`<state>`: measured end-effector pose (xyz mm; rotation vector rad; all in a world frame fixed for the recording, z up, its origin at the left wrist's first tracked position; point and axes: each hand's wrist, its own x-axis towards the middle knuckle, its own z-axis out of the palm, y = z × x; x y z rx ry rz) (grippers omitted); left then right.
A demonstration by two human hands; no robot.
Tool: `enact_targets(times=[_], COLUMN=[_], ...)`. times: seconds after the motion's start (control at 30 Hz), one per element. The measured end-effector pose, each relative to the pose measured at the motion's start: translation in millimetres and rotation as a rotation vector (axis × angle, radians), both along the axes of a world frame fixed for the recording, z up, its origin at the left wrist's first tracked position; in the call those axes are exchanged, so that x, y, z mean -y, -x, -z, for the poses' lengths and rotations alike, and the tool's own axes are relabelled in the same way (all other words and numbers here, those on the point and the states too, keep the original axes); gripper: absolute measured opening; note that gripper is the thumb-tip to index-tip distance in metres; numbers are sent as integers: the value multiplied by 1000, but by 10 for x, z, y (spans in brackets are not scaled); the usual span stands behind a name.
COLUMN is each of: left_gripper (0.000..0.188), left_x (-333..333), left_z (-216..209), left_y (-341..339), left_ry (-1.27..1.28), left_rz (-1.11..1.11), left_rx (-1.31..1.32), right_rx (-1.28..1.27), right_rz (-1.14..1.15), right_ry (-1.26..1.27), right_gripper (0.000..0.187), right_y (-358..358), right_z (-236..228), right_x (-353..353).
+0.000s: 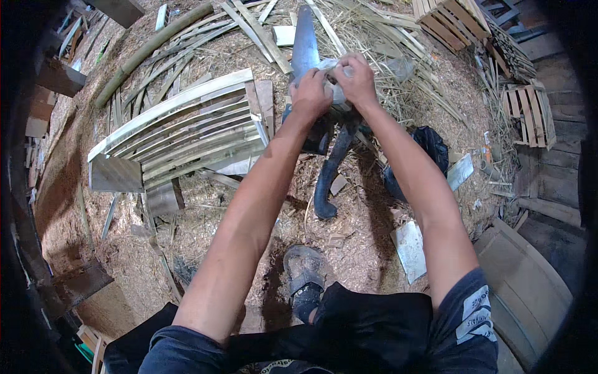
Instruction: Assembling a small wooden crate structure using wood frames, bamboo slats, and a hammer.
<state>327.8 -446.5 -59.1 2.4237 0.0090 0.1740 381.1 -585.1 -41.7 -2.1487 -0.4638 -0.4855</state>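
A large blade (pixel 304 38) with a long, dark, curved handle (pixel 330 171) is held out in front of a seated person, both bare hands gathered where blade meets handle. The left hand (pixel 309 93) is closed around the tool just below the blade's base, fingers wrapped tight; the right hand (pixel 357 80) is closed beside it, touching it, fingers pinched on a pale, translucent wrapping (pixel 330 68) that is bunched around the same spot. The grey blade is seen rising away from the grip toward the far side of the yard, while the handle hangs down from the grip toward the person, its hooked end (pixel 322 209) near the ground.

To the left of the grip, a bundle of split bamboo slats (pixel 187 134) is laid side by side on the sawdust-strewn ground (pixel 205 230), with a round bamboo pole (pixel 152 50) lying farther out beyond it. Behind the grip, loose strips and shavings (pixel 374 25) are scattered thickly. To its right and beyond, wooden pallets (pixel 451 19) are stacked, and another slatted crate (pixel 529 112) is set further right. Below and right of the grip, a dark bag (pixel 430 146) is partly hidden behind the right forearm, with flat pale offcuts (pixel 411 249) near it. Directly under the hanging handle, a sandalled foot (pixel 305 274) is planted on the ground
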Motion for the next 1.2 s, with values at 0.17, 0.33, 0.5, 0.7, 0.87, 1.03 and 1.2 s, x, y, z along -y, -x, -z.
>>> enact_targets(times=[0.17, 0.33, 0.5, 0.7, 0.87, 1.03, 1.2], left_gripper=[21, 16, 20, 23, 23, 22, 25], left_x=[-5, 111, 145, 177, 166, 182, 176], left_z=[-87, -260, -482, -683, -754, -764, -740], left_y=[-12, 83, 174, 397, 518, 561, 536], left_ry=[245, 335, 759, 1236, 1218, 1183, 1360], left_rz=[-11, -77, -117, -42, -18, -37, -68], left_rx=[341, 477, 362, 174, 109, 45, 23], right_rx=[-184, -259, -257, -469, -439, -415, -453], right_rz=[-19, -67, -130, -116, -87, -127, -40], right_ry=[-113, -191, -229, -555, -562, -526, -543], right_gripper=[21, 23, 21, 30, 25, 18, 20], right_y=[84, 190, 405, 811, 962, 980, 968], right_z=[-164, -322, -479, -703, -834, -846, -831], right_x=[136, 149, 171, 226, 239, 149, 98])
